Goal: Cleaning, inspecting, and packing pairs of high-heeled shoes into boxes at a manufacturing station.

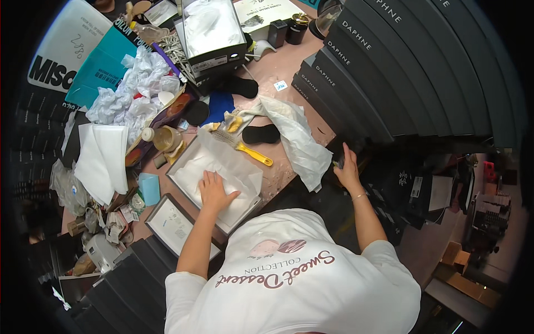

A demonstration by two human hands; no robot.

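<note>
My left hand (pixel 216 192) lies flat, fingers spread, on white tissue paper (pixel 199 170) inside an open shoe box (pixel 181 161). A translucent sheet (pixel 240 167) sticks up from the box's far side. At the right, just off the table edge, my right hand (pixel 348 170) reaches out with thumb and index finger apart. Dark surroundings hide its other fingers, and no held thing can be made out. Close by it, a crumpled white sheet (pixel 303 142) hangs over the table edge. A yellow-handled brush (pixel 253 153) and a black insole (pixel 261 133) lie beyond the box.
Stacked dark shoe boxes (pixel 384 72) rise at the right. An open box with white paper (pixel 214 28) stands at the back. Crumpled white paper (pixel 139 83) fills a carton at the left, near a jar (pixel 166 139). A lid-like tray (pixel 177 225) leans beside my left forearm.
</note>
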